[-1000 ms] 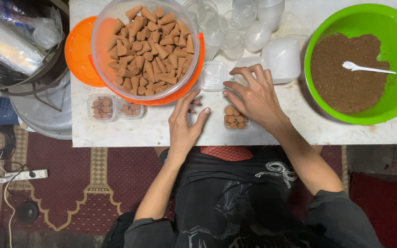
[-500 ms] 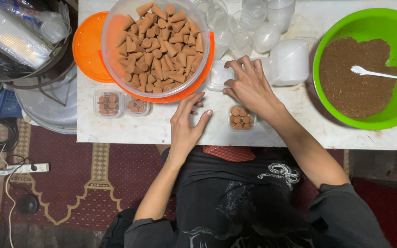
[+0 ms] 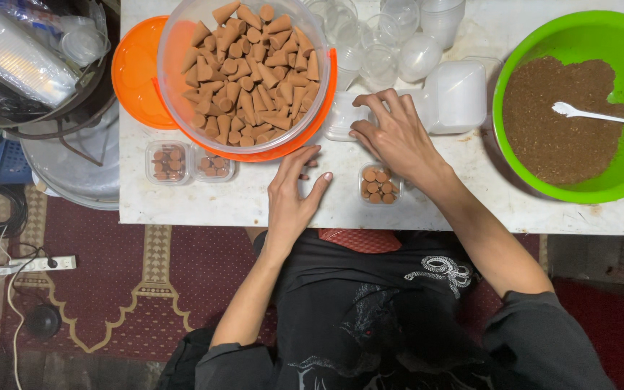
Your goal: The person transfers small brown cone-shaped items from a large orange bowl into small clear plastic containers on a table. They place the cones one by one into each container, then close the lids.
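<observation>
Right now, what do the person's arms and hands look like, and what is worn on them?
Both the left hand and the right hand are bare: no gloves, rings, watch or bands show. The forearms are uncovered, with dark grey sleeves pushed up to about the elbows. The dark top has a pale swirling print on the front.

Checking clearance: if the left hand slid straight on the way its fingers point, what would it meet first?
Likely the orange tray rim under the clear bowl of brown cones; the left hand lies flat, fingers pointing up-table, almost touching it.
</observation>
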